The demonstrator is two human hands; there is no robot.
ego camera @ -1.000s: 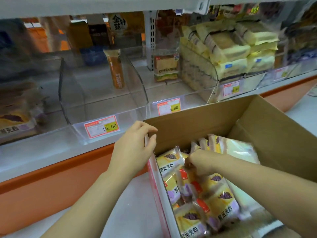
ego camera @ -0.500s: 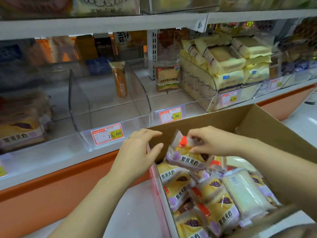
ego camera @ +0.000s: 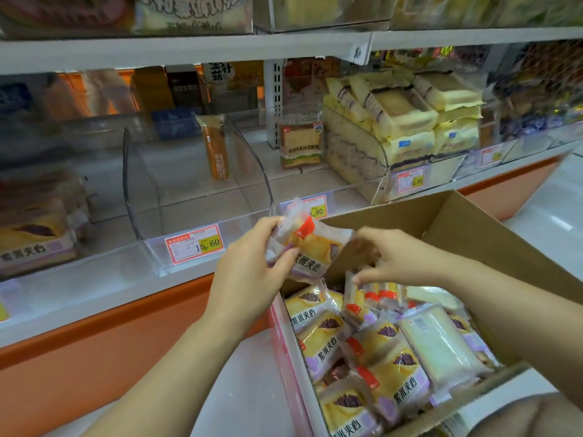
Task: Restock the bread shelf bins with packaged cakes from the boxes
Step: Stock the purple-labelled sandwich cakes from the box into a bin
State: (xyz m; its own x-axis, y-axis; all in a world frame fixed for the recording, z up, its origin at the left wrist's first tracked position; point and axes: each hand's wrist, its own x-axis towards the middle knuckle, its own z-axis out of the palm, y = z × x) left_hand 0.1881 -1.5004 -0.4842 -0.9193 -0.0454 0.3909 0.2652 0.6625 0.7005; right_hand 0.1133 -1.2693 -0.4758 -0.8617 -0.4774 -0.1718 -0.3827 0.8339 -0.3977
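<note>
A packaged cake (ego camera: pixel 312 247), yellow and purple with a red corner tab, is gripped in my left hand (ego camera: pixel 249 272) just above the near-left corner of the open cardboard box (ego camera: pixel 457 234). My right hand (ego camera: pixel 400 260) hovers over the box with its fingers apart, fingertips touching the top edge of an upright pack. Several more of the same cakes (ego camera: pixel 325 345) lie piled inside the box. Straight ahead on the shelf stands a clear plastic bin (ego camera: pixel 195 209) with a 15.60 price tag, holding only one tall bread pack (ego camera: pixel 216 146) at its back.
The bin at the left (ego camera: pixel 34 241) holds the same purple-labelled cakes. A toast pack (ego camera: pixel 301 143) stands in the 8.80 bin, and yellow packs (ego camera: pixel 410 127) fill the bin beyond it. An upper shelf edge (ego camera: pixel 189 52) overhangs. The orange shelf base (ego camera: pixel 94 342) runs below.
My right hand lifted a cake out of the box and passed it to my left hand, which left the box edge. The right hand has dropped back toward the packs.
</note>
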